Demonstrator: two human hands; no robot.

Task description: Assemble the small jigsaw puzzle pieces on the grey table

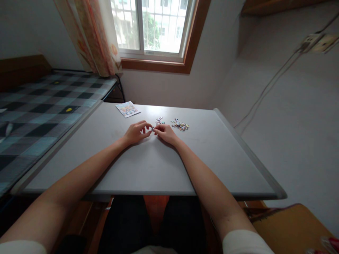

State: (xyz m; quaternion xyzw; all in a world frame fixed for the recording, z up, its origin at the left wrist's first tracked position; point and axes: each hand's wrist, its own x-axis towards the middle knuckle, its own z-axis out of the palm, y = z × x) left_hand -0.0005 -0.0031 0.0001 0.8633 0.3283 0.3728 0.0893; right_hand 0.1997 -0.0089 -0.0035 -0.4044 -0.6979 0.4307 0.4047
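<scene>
The left hand (pixel 138 132) pinches a small multicoloured jigsaw piece (pixel 153 129) between thumb and index finger, its other fingers loosely curled. The right hand (pixel 165 133) grips the same piece from the opposite side, fingers bent inward. Whether this is one piece or several joined cannot be determined. The piece is just above the pale grey rectangular table (pixel 159 173), near its middle.

Directly beyond the hands, the table carries a small loose cluster of multicoloured jigsaw pieces (pixel 159 120). To the right lies a larger, denser heap of multicoloured jigsaw pieces (pixel 181 125), some overlapping. A square printed paper card (pixel 128 109) lies flat at the far left.

Left of the table is a bed with a blue-grey and black checked cover (pixel 87 83). At lower right, a red and clear item (pixel 332 243) is partly cut off; its contents are unreadable.
</scene>
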